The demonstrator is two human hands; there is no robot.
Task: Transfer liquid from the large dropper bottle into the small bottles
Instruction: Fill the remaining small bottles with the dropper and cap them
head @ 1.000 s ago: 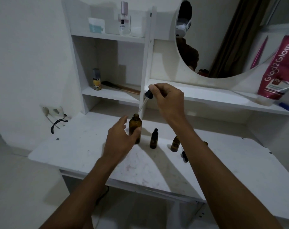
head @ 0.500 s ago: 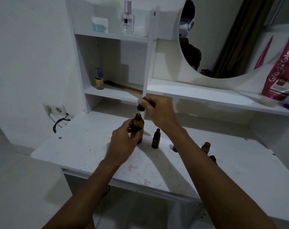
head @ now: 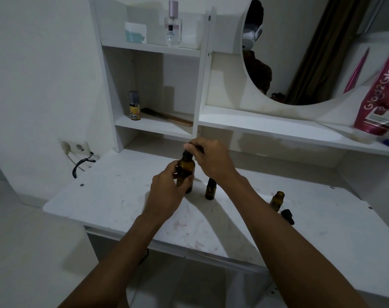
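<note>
The large amber dropper bottle (head: 187, 168) stands on the white desk (head: 113, 192). My left hand (head: 167, 192) grips its body from the near left side. My right hand (head: 211, 158) pinches the black dropper cap (head: 187, 153), which sits on the bottle's neck. A small amber bottle with a black cap (head: 210, 189) stands just right of the large one. Further right, an uncapped small amber bottle (head: 277, 200) shows above my right forearm. A loose black dropper cap (head: 287, 216) lies beside it.
The desk's hutch holds a small yellow-labelled bottle (head: 134, 106) and a comb (head: 169, 117) on the lower shelf, a perfume bottle (head: 173, 25) higher up. A pink tube (head: 380, 96) leans at the right. A round mirror (head: 311, 50) hangs behind. A wall socket with a cable (head: 78, 150) sits left.
My right hand has brought the dropper down from above into the large bottle's neck. My left hand has closed round the bottle's body.
</note>
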